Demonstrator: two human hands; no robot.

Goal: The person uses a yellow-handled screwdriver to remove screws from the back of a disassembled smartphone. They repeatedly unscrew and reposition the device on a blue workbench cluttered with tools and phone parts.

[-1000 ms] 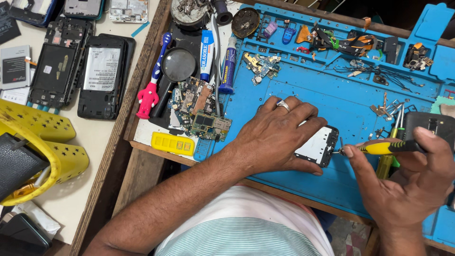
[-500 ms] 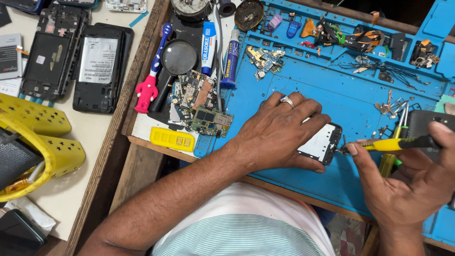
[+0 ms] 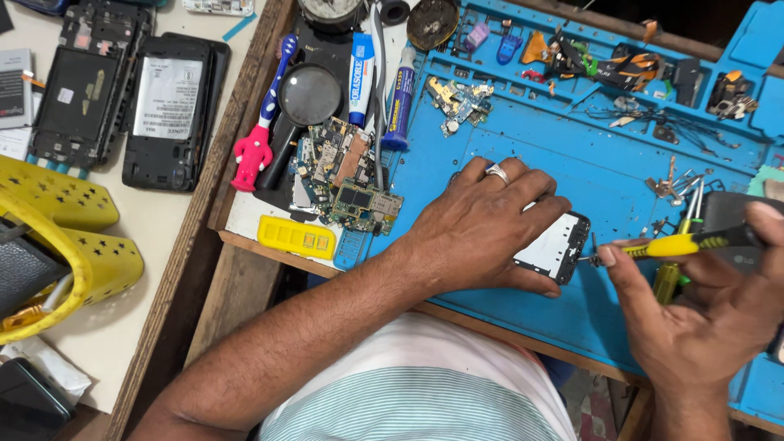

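My left hand (image 3: 482, 224), a ring on one finger, presses flat on a small opened phone (image 3: 557, 247) lying on the blue work mat (image 3: 604, 171). My right hand (image 3: 702, 314) grips a yellow-handled screwdriver (image 3: 682, 243), whose tip points left and sits at the phone's right edge. A second green and yellow tool (image 3: 671, 273) lies under that hand. Most of the phone is hidden beneath my left palm.
Circuit boards (image 3: 347, 175), a magnifying glass (image 3: 304, 102), a pink and blue toothbrush (image 3: 260, 131), glue tubes (image 3: 398, 98) and a yellow block (image 3: 296, 237) crowd the mat's left side. Opened phones (image 3: 135, 106) lie on the white table. Yellow perforated object (image 3: 61, 237) at left. Small parts fill the mat's top tray (image 3: 596, 61).
The view has shifted slightly. My left hand stays on the phone, and the screwdriver tip stays at the phone's right edge.
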